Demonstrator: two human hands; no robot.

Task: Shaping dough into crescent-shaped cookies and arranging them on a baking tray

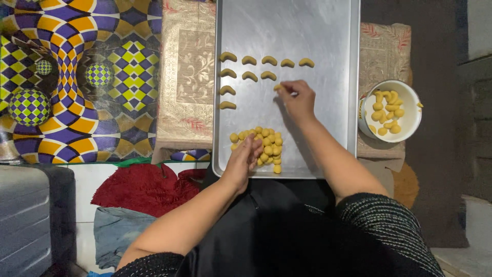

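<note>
My right hand (297,98) pinches a dough crescent (278,87) on tray (287,31); left hand (243,160), fingers curled, touches near dough pile (264,146).

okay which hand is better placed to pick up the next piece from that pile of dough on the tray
Probably the left hand: its fingers already rest at the pile of yellow dough pieces. The right hand is farther up the tray, pinching a piece beside the crescent rows.
</note>
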